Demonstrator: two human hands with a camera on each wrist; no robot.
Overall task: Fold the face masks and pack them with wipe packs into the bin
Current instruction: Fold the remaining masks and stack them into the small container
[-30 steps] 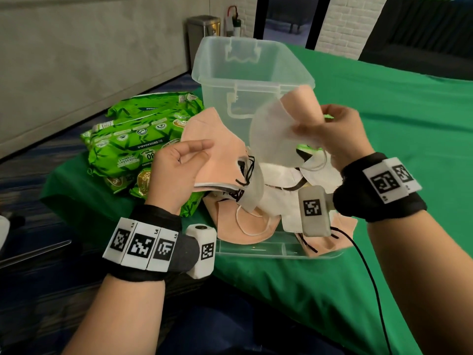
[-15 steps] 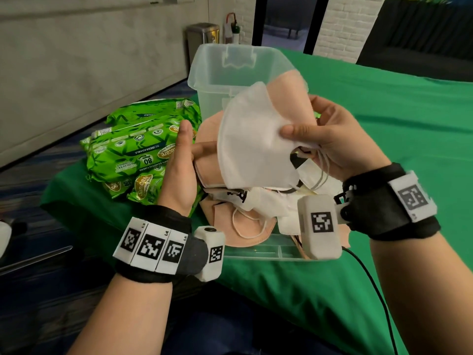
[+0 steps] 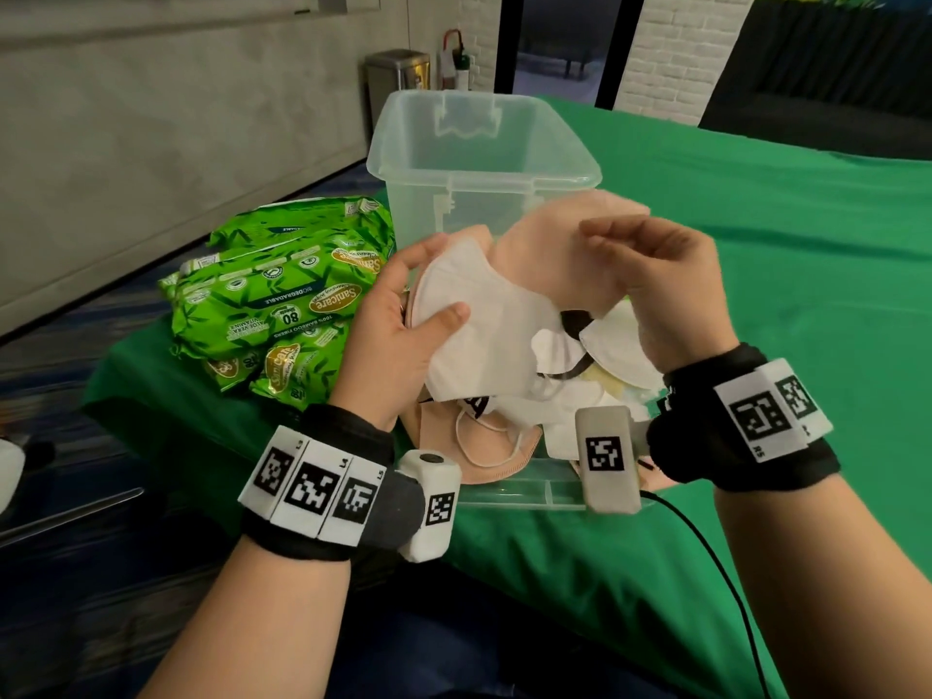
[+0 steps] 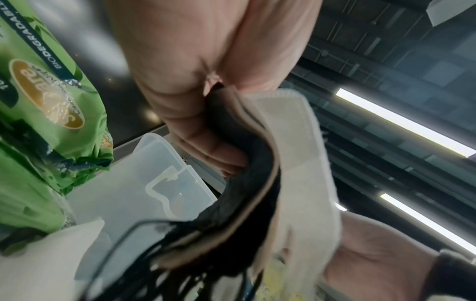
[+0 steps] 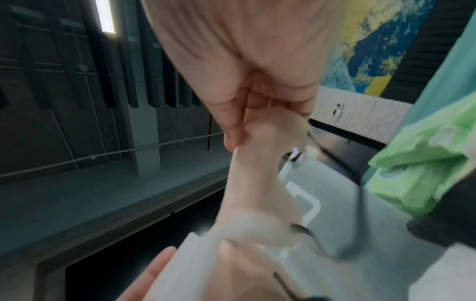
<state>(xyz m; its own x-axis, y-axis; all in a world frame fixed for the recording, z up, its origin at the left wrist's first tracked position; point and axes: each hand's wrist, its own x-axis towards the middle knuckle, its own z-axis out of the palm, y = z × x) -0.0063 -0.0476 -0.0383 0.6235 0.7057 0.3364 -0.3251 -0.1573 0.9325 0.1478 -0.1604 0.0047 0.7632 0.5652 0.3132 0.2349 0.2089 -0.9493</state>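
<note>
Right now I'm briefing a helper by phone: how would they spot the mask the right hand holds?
Find the clear bin on the green cloth. In front of it, the right hand pinches a peach mask, unlike the white mask the left hand holds.

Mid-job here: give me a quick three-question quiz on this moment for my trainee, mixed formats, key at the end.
1. True or false: the clear bin already holds wipe packs.
2. Which mask does the right hand pinch? A) peach mask B) white mask C) none
3. Fill in: the left hand grips the ____ mask, thumb on top.

Key: 1 false, the packs lie on the green cloth left of the bin, which looks empty; 2 A; 3 white.
</note>
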